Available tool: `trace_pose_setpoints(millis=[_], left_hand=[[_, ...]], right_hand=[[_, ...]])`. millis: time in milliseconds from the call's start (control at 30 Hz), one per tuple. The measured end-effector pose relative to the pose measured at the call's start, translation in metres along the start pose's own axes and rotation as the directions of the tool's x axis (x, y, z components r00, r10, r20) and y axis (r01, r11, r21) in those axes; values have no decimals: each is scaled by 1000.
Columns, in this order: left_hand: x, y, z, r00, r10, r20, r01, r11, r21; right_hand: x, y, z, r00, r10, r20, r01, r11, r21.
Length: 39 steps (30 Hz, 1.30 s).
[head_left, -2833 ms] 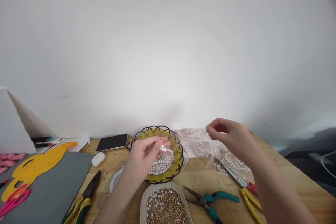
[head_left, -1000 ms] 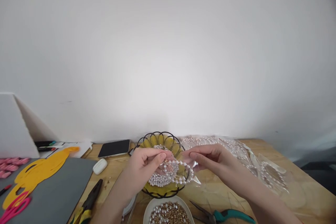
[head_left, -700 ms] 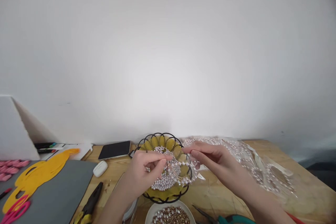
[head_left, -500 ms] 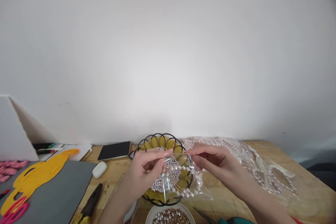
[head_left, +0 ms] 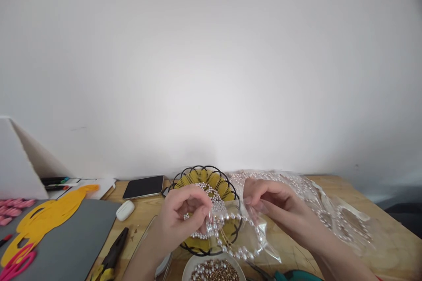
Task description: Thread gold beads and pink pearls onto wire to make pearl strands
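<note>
Between my hands hangs a clear plastic bag (head_left: pixel 272 252), with a pearl bead strand (head_left: pixel 244 254) inside it in a loop. My left hand (head_left: pixel 187 215) pinches the bag's left upper corner. The right upper corner is held between the thumb and curled fingers of my right hand (head_left: pixel 277 204). Behind and below the bag stands a black wire basket (head_left: pixel 206 169) with a yellow patterned lining, holding more pearl strands (head_left: pixel 206 189). Closer to me, a white bowl (head_left: pixel 186 268) contains loose gold and pearl beads (head_left: pixel 216 271).
Bagged pearl strands (head_left: pixel 296 184) lie at the back right. Teal-handled pliers (head_left: pixel 293 275) are at the front edge. Leftward are a phone (head_left: pixel 143 186), a white earbud case (head_left: pixel 125 210), black-and-yellow pliers (head_left: pixel 114 252), yellow felt (head_left: pixel 49 221) and pink scissors (head_left: pixel 20 263) on a grey board (head_left: pixel 79 237).
The bag with its pearl strand has shifted right and slightly down, uncovering more of the basket. My hands have moved slightly apart, and my fingers have curled more around the bag's corners.
</note>
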<state>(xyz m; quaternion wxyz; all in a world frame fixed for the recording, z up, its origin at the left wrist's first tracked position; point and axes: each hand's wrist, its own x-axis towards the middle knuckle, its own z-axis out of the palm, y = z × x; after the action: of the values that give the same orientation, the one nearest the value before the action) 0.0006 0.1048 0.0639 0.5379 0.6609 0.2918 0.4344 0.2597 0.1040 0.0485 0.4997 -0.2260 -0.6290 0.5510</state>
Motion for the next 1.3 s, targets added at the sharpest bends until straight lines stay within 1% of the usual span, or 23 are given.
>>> trace_pose_setpoints(millis=[200,367,567,733,833,967,1033,1067,1133,1200,1267,1300], left_hand=[[-3,-3,-3,987,105,122,-90,988,-126],[-5,-2,-6,973,119,196,-89,984,-153],[-6,1,-7,966,135,221,-101,982,-159],[-8,0,-7,967,121,223,-93,987,-134],[-9,0,-7,967,124,221,-93,985,-148],[-10,5,-7,971,98,218,-80,993,-87],[-9,9,-6,975,76,208,-74,997,-19],[-9,11,-6,979,46,197,-53,998,30],[-9,15,-6,984,-45,172,20,989,143],[-9,20,-7,982,-135,133,102,968,229],[-10,24,-8,973,-203,109,167,948,271],[-10,25,-9,967,-233,106,196,940,278]], right_hand=[[-3,-1,2,998,30,63,-38,991,132],[-3,-6,4,993,34,110,-50,989,140],[-2,-10,3,984,83,156,-102,988,115],[-3,-11,3,974,99,205,-141,969,202],[-4,-12,2,971,109,214,-155,965,210],[-5,-15,1,968,126,215,-162,974,158],[-5,-17,1,967,130,219,-159,980,121],[-5,-18,2,970,131,206,-153,984,94],[-5,-18,4,982,118,145,-121,992,16],[-5,-16,7,994,93,61,-87,991,-102],[-5,-13,11,998,67,-15,-68,980,-187],[-5,-12,13,997,59,-42,-66,977,-202]])
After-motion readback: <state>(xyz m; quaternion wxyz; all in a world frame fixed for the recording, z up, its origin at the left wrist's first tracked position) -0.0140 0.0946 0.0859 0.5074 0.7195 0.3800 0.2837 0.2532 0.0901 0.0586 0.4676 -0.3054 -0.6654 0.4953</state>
